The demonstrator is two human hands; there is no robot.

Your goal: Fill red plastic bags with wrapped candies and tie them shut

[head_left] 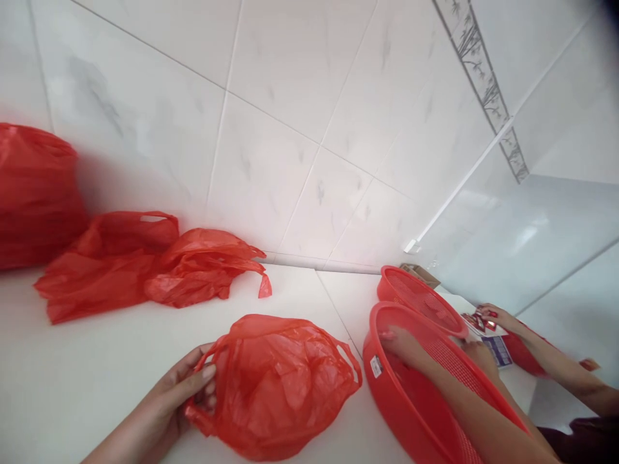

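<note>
My left hand grips one handle of a thin red plastic bag, thumb on top and fingers curled behind. The bag lies puffed and partly open on the white table, its other handle loop pointing right. My right hand reaches into a large red plastic basket with perforated sides and a small white label. Its fingers are blurred and partly hidden near the basket's far wall, so whether they hold anything does not show.
Crumpled red bags lie by the tiled wall, beside a fuller red bag. Behind the large basket stands another red basket, with a cardboard box beyond. At right, a co-worker's hand handles small red packets.
</note>
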